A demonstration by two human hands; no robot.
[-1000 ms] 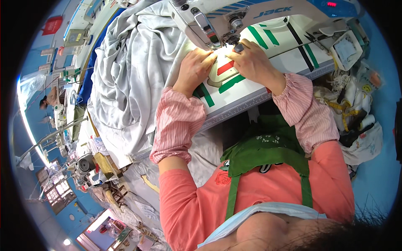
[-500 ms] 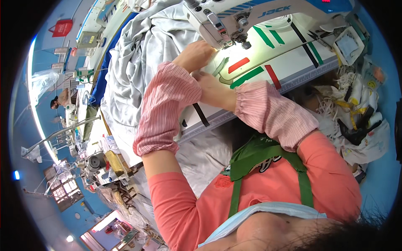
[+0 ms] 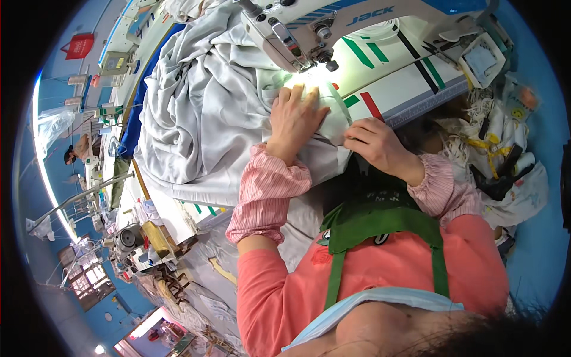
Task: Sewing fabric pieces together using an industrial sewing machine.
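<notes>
Light grey fabric (image 3: 205, 113) lies in loose folds over the left of the sewing table and reaches under the head of a white and blue sewing machine (image 3: 285, 44). My left hand (image 3: 295, 122) rests on the fabric just in front of the lit needle area, fingers stretched out and apart. To its right, my right hand (image 3: 380, 146) pinches the fabric's edge at the table's front, with fingers closed. The fabric and my left fingertips hide part of the stitching spot, so the needle cannot be made out.
Coloured tape strips (image 3: 372, 106) and a ruler strip (image 3: 425, 104) mark the white table. A white tray (image 3: 480, 62) stands at its right end. Beyond the front edge hang bags with thread, spools and a yellow tape measure (image 3: 485, 144). More sewing machines (image 3: 119, 65) line the left.
My hands, earlier crossed close together near the needle, have moved apart. The left now lies flat on the fabric; the right holds its edge nearer me. Fabric now covers more of the table front.
</notes>
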